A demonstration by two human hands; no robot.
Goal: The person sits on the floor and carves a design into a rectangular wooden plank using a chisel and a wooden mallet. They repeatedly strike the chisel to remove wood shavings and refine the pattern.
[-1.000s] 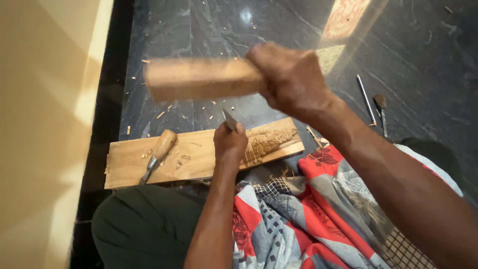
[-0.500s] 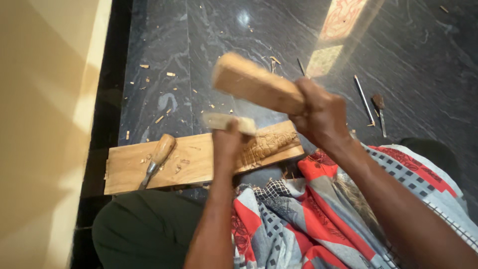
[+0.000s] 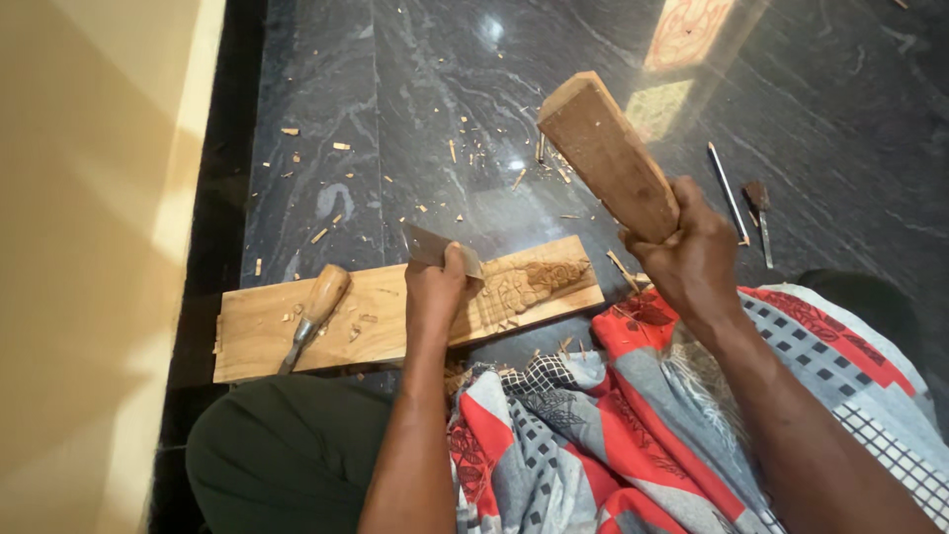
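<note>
Dark stone floor (image 3: pixel 395 99) lay littered with chips. Left hand (image 3: pixel 435 292) closed tight round a chisel (image 3: pixel 440 249), set on the carved plank's (image 3: pixel 297 331) right half. Right hand (image 3: pixel 692 262) gripped a wooden mallet (image 3: pixel 605 153), raised above the plank's right end.

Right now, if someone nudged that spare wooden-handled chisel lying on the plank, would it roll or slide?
The chisel would probably roll a little: its handle looks rounded and bulbous. The metal blade end likely drags, so it would pivot rather than travel straight. It looks stiff and fairly light, and the flat plank with loose chips should slow it.
</note>
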